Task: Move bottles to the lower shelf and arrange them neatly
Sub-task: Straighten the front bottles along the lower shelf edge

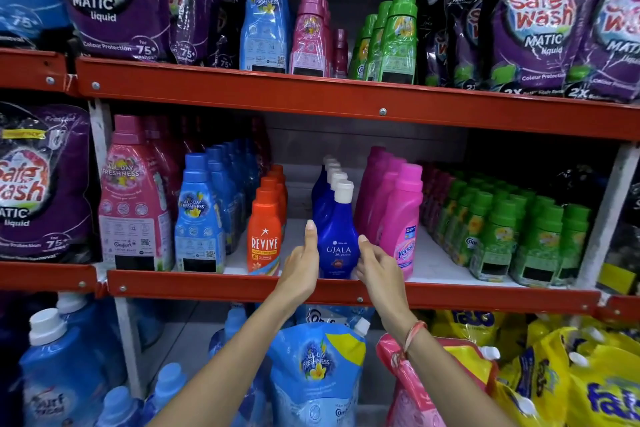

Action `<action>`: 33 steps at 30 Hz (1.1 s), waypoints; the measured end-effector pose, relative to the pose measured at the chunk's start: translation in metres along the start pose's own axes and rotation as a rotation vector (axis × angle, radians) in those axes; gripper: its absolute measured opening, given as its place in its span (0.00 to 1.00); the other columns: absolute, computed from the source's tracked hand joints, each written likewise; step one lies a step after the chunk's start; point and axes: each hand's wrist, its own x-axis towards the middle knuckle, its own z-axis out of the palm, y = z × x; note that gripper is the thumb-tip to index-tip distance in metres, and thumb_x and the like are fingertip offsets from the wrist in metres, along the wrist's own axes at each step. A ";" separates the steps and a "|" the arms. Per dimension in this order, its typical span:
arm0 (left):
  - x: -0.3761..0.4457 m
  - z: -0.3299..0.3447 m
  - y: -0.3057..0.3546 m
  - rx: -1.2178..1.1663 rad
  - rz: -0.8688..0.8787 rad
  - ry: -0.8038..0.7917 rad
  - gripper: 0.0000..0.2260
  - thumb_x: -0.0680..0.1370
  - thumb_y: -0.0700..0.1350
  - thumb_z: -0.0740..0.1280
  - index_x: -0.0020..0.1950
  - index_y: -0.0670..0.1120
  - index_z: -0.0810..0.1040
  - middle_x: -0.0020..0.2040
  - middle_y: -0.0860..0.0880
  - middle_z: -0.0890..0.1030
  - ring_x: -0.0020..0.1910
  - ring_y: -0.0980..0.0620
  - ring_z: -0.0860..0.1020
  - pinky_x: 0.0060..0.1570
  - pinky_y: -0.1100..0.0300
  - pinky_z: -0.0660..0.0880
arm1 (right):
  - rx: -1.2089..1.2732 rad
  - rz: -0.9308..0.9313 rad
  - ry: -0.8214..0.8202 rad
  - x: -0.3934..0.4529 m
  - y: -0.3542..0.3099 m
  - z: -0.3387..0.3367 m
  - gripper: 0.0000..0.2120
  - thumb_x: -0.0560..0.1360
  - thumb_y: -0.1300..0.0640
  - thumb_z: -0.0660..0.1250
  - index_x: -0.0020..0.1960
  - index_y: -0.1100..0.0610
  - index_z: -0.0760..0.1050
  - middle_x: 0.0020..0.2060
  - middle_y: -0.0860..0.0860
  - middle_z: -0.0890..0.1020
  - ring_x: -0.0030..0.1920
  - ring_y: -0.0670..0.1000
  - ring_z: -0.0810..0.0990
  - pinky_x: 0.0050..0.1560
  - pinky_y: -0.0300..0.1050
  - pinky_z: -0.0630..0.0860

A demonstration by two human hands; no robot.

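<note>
We have one view only, from a wide-angle camera on the head, facing the shelving straight on and tilted slightly down. It sits close: both forearms reach forward from the bottom edge, the middle shelf lies level with the fingers, one tier above them and another below.

I am facing a shop rack with red metal shelf beams bolted to pale grey uprights, its white shelf boards lit evenly from the front. Behind the middle tier I see a plain grey back panel, dim and shadowed toward the right.
</note>
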 end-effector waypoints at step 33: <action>-0.011 0.076 0.030 -0.023 -0.080 -0.280 0.49 0.69 0.75 0.41 0.71 0.35 0.61 0.72 0.35 0.66 0.72 0.38 0.65 0.74 0.44 0.59 | -0.137 0.105 0.075 0.034 0.010 -0.092 0.41 0.68 0.22 0.48 0.45 0.54 0.85 0.45 0.57 0.86 0.49 0.56 0.84 0.61 0.55 0.76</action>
